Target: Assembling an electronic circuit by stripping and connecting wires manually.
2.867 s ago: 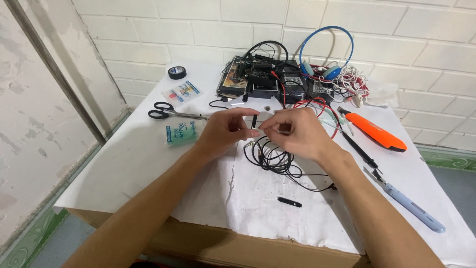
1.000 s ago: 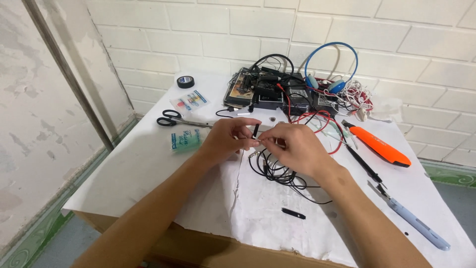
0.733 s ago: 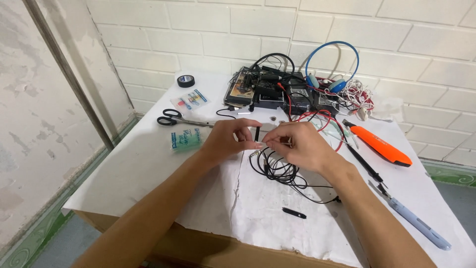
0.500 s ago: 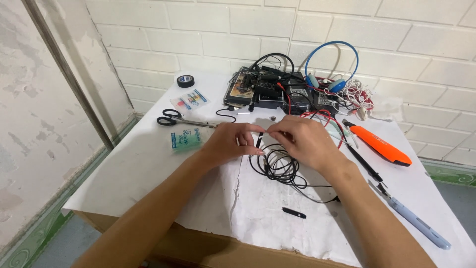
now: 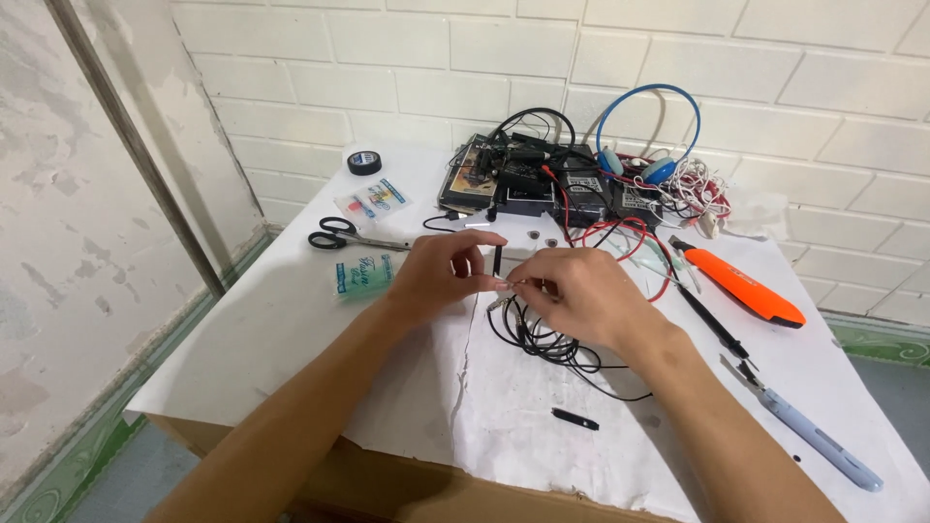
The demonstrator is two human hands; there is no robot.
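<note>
Both hands meet over the middle of the table: the left hand pinches a short black tube upright, and the right hand grips the end of the thin black wire whose coil lies just beneath it. Compared with half a second ago, the fingertips have stayed together with barely any shift. Black scissors and an orange utility knife lie to either side.

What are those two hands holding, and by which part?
Both hands pinch a thin black wire near its free end: the left hand grips a short black sleeve on it, the right hand the wire beside it.
</note>
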